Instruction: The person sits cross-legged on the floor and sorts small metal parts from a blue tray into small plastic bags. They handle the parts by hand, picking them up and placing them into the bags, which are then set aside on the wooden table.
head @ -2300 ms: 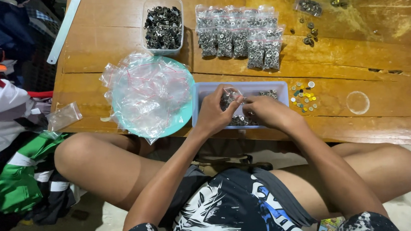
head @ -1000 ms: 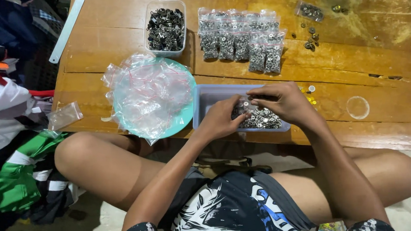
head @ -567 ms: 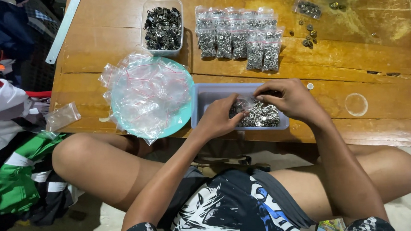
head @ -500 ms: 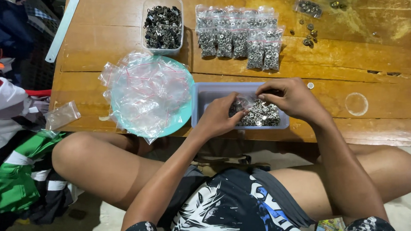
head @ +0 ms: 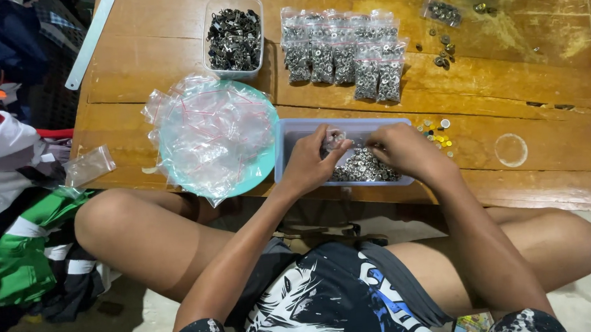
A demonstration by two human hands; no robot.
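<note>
A shallow blue-grey rectangular plastic tray (head: 287,149) is set at the near edge of the low wooden table (head: 547,93), and everything else is placed from it. Over the tray's left half a small clear plastic bag (head: 335,140) is pinched in the left hand (head: 309,163), whose fingers are curled closed on the bag's mouth. The right hand (head: 405,153) is hovering over the tray's right half, fingers bunched narrow just above the heap of small silvery metal fasteners (head: 361,168); whether any pieces are pinched between them cannot be told. In judgement, the step is done best if the bag's mouth is kept open and low over the tray, so that dropped pieces fall back into the heap, and if only a small pinch is taken at a time. Just left of the tray, a round teal plastic plate (head: 264,162) is piled with empty clear bags (head: 203,134). Beyond the tray, a row of filled clear bags (head: 343,52) is laid out, and a clear square tub of dark metal clips (head: 233,37) stands to their left. A few small coloured beads (head: 437,135) lie just right of the tray.
</note>
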